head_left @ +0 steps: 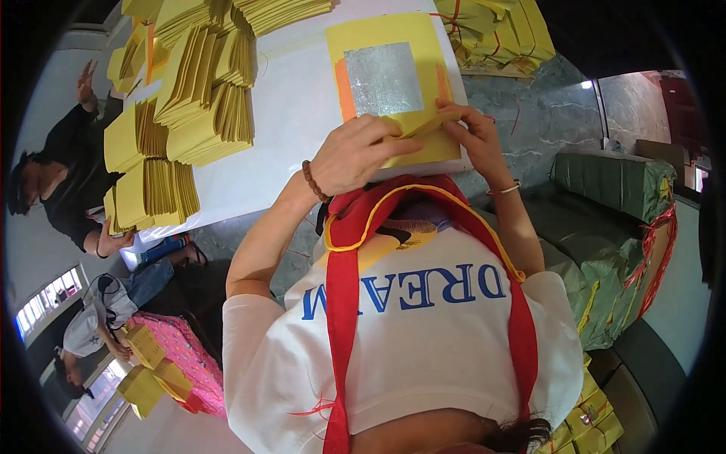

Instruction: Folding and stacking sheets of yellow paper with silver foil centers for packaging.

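A yellow joss paper sheet [435, 53] lies at the near edge of the white-covered table, with a silver foil square [383, 78] at its middle and orange strips [344, 89] along its sides. Its near edge is lifted and folded back toward the foil. My left hand [363, 151] is closed on the left part of this fold, fingers bent and the thumb partly hidden. At the fold's right end, my right hand [476, 140] pinches the paper between thumb and fingers. Whether one sheet or several lie beneath is hard to make out.
Stacks of folded yellow paper [200, 83] cover the table's [283, 98] left side. Tied yellow bundles [503, 38] stand beyond its right corner. Green wrapped bales [597, 242] with red ties are at my right. A co-worker [76, 166] and another seated person [106, 318] are on the left.
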{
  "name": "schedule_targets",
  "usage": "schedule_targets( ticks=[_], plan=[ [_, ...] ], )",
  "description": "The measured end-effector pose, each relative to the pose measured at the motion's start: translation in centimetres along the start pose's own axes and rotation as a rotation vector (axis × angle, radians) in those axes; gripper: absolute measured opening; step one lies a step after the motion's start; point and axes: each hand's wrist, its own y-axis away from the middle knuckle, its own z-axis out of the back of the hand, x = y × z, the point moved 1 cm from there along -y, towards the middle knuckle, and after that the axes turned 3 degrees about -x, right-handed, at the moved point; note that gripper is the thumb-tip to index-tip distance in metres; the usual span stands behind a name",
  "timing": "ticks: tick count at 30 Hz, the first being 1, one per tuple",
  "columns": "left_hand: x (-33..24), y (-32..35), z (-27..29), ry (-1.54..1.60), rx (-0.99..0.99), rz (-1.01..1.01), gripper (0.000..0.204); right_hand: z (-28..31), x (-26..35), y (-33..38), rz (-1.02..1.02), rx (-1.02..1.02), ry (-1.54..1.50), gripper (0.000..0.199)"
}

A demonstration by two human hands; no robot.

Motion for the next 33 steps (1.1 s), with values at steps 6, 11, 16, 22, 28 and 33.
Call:
schedule_targets(
  ticks=[6, 11, 16, 22, 28, 33],
  plan=[
    [0.4, 0.3, -0.7, -0.15, 0.082, 0.011, 0.037, 0.4, 0.4, -0.6, -0.123, 0.044, -0.001, 0.019],
    [-0.3, -0.3, 0.0, -0.115, 0.111, 0.01, 0.041, 0.9, 0.6, -0.8, 0.07, -0.006, 0.115, 0.02],
    [0.3, -0.5, 0.2, -0.049, 0.125, 0.007, 0.039, 1.8, 0.7, -1.2, 0.242, 0.035, 0.211, 0.016],
    [0.6, 0.0, 0.5, 0.007, 0.089, -0.006, 0.023, 2.1, 0.5, -0.9, 0.195, 0.084, 0.146, 0.018],
    [0.6, 0.1, 0.5, 0.148, -0.036, 0.212, 0.011, 1.8, 0.5, -0.7, 0.166, -0.027, 0.123, 0.024],
    [0.1, 0.7, 0.4, 0.202, -0.116, 0.29, 0.026, 1.0, 0.4, -1.4, 0.203, -0.074, 0.296, 0.025]
  ],
)
